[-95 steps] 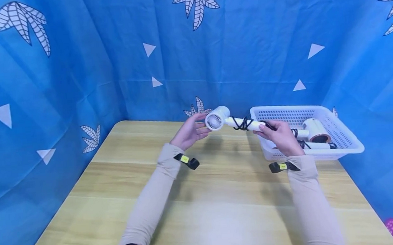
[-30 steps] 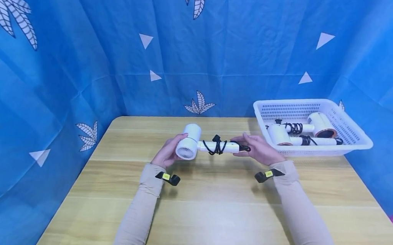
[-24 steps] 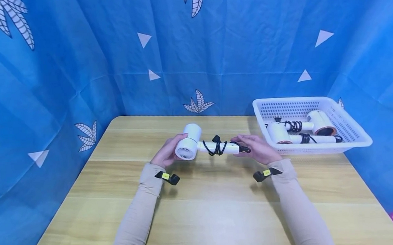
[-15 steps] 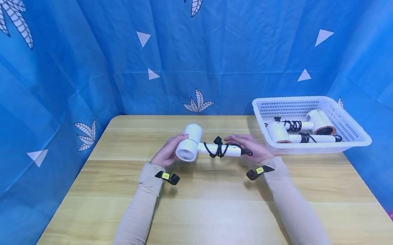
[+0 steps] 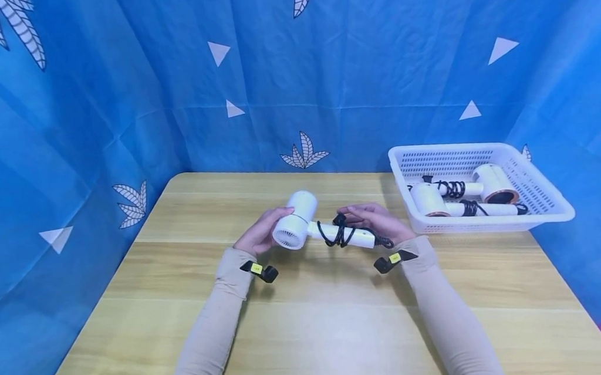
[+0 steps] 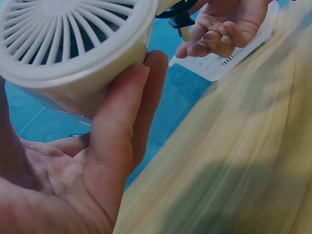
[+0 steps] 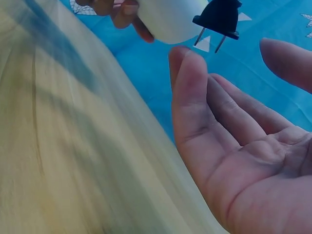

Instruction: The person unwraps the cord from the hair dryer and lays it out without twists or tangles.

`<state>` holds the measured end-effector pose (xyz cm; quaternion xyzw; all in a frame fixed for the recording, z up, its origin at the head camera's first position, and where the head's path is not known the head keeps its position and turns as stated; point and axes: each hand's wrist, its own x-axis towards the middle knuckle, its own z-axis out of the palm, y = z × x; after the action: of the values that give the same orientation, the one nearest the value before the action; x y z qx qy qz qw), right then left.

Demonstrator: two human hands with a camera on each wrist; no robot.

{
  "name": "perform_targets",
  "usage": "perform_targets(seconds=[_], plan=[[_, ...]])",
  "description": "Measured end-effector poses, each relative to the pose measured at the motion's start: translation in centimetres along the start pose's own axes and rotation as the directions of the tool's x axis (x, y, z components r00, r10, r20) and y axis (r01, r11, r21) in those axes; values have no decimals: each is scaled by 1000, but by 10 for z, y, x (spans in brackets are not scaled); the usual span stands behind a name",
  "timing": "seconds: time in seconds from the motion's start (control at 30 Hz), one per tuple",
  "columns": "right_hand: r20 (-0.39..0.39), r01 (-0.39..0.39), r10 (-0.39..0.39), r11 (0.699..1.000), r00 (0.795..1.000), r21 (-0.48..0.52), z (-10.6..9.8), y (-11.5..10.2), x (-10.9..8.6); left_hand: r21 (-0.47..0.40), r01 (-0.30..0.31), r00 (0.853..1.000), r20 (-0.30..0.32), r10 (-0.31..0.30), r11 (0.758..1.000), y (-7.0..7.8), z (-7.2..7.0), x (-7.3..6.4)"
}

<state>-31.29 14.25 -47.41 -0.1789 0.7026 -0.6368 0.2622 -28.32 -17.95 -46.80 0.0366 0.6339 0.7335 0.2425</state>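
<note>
A white hair dryer (image 5: 302, 206) is held above the table in my left hand (image 5: 262, 233), with thumb and fingers round its barrel. Its slotted round grille (image 6: 68, 34) faces the left wrist camera. The handle (image 5: 357, 237) slants down to the right, with a black cord (image 5: 336, 235) wound about it. From the windings sticks a black two-pin plug (image 7: 218, 20). My right hand (image 5: 380, 223) is beside the handle, palm up and fingers loosely bent. In the right wrist view its fingertips are apart from the plug and hold nothing.
A white perforated plastic basket (image 5: 473, 224) stands at the table's back right. Inside lie a white hair dryer (image 5: 430, 199) and another hair dryer (image 5: 492, 182), both with corded handles. A blue patterned curtain (image 5: 291, 64) encloses the wooden table (image 5: 318, 339).
My right hand has left the handle's end and shifted left, close to the plug. The dryer came down and left into my left hand's grip; its handle now tips lower at the right.
</note>
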Motion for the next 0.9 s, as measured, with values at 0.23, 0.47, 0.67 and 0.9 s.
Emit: perform_targets(seconds=[0.23,0.47,0.67,0.9], plan=[[53,37,-39,999,998,40,4,2,0,18,3,1000,16,-3,1000,-1,0,0],[12,19,-21,992,1000,126,8,-1,-3,11,1,1000,16,-1,1000,-2,1,-1],[40,26,-34,983,999,181,7,-5,-7,17,10,1000,2,-10,1000,-3,2,-1],[52,18,-25,991,998,134,4,-17,-11,44,10,1000,9,-10,999,-3,2,0]])
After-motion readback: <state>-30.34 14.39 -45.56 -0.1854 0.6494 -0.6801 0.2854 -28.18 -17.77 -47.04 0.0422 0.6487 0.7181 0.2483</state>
